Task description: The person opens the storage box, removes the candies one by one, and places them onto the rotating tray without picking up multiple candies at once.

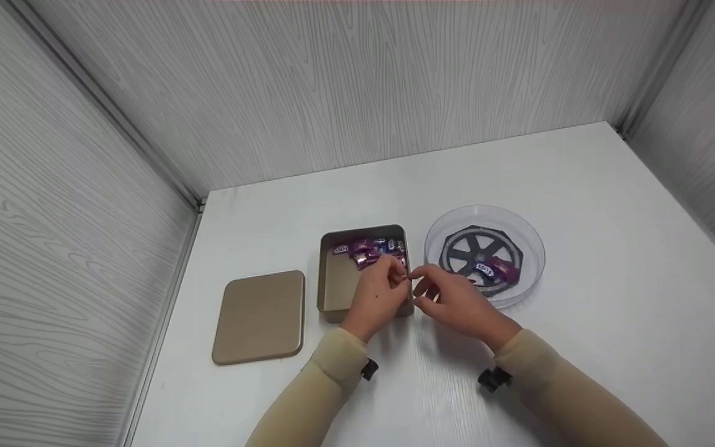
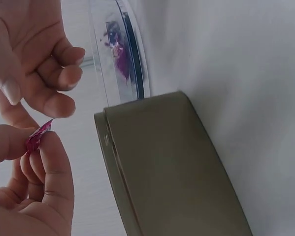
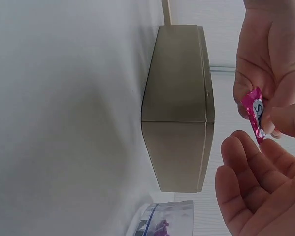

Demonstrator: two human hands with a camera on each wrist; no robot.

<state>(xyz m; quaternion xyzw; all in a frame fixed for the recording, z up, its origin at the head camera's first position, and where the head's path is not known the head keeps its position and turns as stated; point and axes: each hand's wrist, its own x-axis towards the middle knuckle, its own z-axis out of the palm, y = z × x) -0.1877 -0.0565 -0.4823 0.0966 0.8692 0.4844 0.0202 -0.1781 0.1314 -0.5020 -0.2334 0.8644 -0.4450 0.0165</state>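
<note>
My left hand (image 1: 379,297) pinches a small candy in a shiny pink wrapper (image 3: 255,113) between thumb and forefinger, over the near right part of an open gold tin (image 1: 340,288). Facing it, my right hand (image 1: 457,304) is at the tin's right edge, fingers loosely bent and nothing in its grasp. In the right wrist view its fingertips (image 3: 233,142) come close to the candy's lower end. Several purple and blue wrapped candies (image 1: 364,248) lie at the far side inside the tin, partly hidden by the left hand.
Right of the tin stands a clear round dish (image 1: 540,251) with a dark spoked wheel pattern in its bottom and a few wrapped candies (image 1: 503,270) on it. The gold lid (image 1: 259,318) lies flat at the left. Wood-grained panels (image 1: 357,87) enclose the white table (image 1: 612,248).
</note>
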